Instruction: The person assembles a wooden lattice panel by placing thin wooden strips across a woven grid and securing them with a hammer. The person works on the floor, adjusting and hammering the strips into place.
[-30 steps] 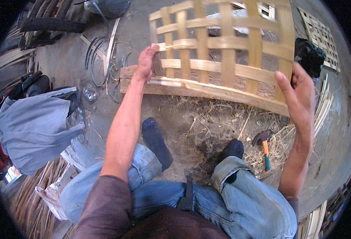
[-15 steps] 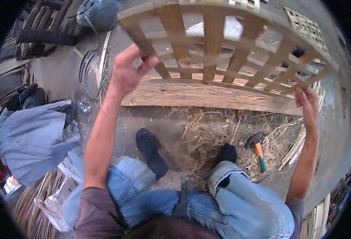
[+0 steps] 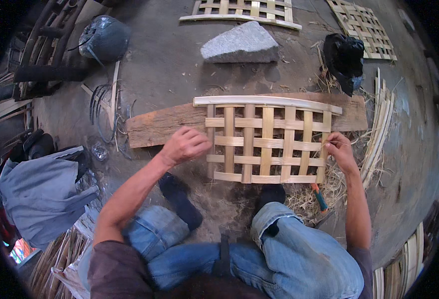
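Woven panel now lowered over plank, likely steadier; left hand at 9 o'clock, right hand at 3, apart, grips unclear.

Panel: pale straw and tan strips, criss-cross over-under weave. Plank: reddish brown, streaky grain. Stone: light grey, speckled. Bag: shiny black. Tool handle: orange and green. Cloth: grey-blue. Jeans: faded blue. Socks: near-black. Sleeves: dark brown. Floor: dull grey.

Arms apart, left fingers loosely curled, right fingers bent inward
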### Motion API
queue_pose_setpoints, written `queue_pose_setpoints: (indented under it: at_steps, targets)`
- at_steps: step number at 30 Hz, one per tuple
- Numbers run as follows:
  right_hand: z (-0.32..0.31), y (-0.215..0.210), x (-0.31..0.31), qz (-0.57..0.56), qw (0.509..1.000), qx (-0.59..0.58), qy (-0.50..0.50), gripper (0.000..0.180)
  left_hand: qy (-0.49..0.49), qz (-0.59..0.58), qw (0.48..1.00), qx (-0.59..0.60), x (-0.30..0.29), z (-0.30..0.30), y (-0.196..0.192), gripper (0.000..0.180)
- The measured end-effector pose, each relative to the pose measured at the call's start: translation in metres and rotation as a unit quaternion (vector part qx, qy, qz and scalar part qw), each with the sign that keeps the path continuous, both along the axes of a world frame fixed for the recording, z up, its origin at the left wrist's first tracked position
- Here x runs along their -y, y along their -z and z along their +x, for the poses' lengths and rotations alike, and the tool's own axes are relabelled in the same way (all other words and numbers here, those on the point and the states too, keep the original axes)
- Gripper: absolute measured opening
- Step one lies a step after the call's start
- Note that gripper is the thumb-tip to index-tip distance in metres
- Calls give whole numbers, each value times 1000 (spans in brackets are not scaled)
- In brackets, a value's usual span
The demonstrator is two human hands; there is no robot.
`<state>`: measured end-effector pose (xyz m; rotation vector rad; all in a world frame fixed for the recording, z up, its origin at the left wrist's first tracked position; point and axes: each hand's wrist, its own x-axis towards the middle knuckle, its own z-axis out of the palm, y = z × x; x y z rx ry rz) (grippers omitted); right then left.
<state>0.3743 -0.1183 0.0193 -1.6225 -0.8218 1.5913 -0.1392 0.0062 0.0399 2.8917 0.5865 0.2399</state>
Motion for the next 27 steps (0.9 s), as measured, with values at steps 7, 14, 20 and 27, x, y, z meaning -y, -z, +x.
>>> queue_pose_setpoints:
  at_steps: [7, 14, 20, 27]
  targets:
    - [-14, 10, -2, 51, 998, 36, -16, 14, -73, 36, 993, 90, -52, 18, -47, 19]
    - [-42, -29, 17, 95, 947, 306, 28, 11, -144, -148, 967, 150, -97, 120, -73, 13]
    - [-64, -32, 140, 28, 902, 430, 16, 21, -94, -278, 955, 31, -114, 185, -52, 16]
    - [-76, -24, 147, 19, 868, 488, -88, 36, -55, -326, 943, -46, -128, 232, -21, 24]
